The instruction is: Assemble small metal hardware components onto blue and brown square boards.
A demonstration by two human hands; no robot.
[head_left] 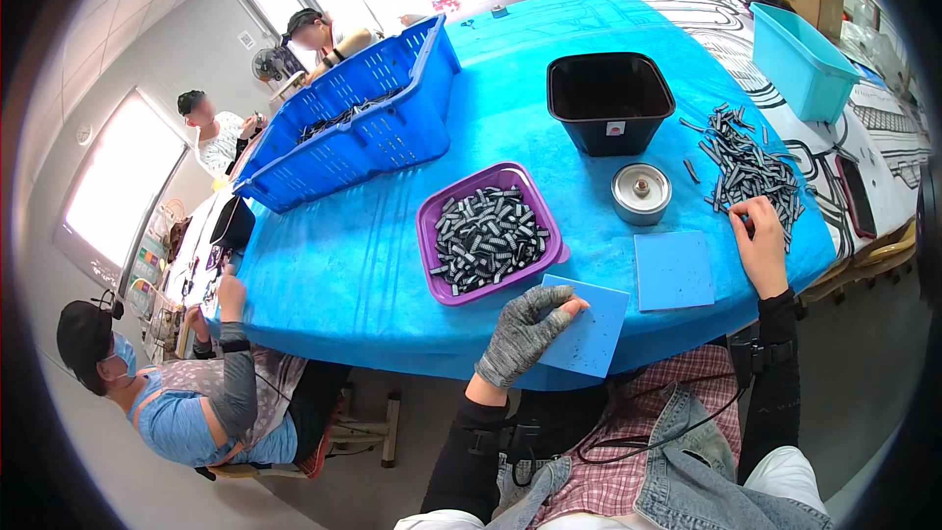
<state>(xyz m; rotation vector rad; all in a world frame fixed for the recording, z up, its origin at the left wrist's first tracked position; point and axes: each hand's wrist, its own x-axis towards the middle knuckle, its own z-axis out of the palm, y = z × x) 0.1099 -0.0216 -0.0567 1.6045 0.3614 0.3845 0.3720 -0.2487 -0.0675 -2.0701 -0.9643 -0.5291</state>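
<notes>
My left hand (525, 334), in a grey fingerless glove, is closed with thumb and fingers pressed together over a blue square pad (596, 339) at the table's near edge. Whatever its fingertips hold is too small to make out. Beyond it stands a purple tub (428, 253) full of short, ribbed black-and-grey pieces (491, 240). My bare right hand (761, 247) reaches to the near-left edge of a loose pile of narrow black-and-grey strips (751, 167). Its thumb and finger pinch at a small dark strip there. Between the hands a second blue square pad (674, 271) lies flat.
A round silver metal tin (641, 194) with a centre knob sits before a black square bin (610, 128). A big blue crate (343, 152) stands far left, a turquoise bin (805, 64) far right, near a phone (856, 196). Another person (196, 402) works at left; two more sit beyond the crate.
</notes>
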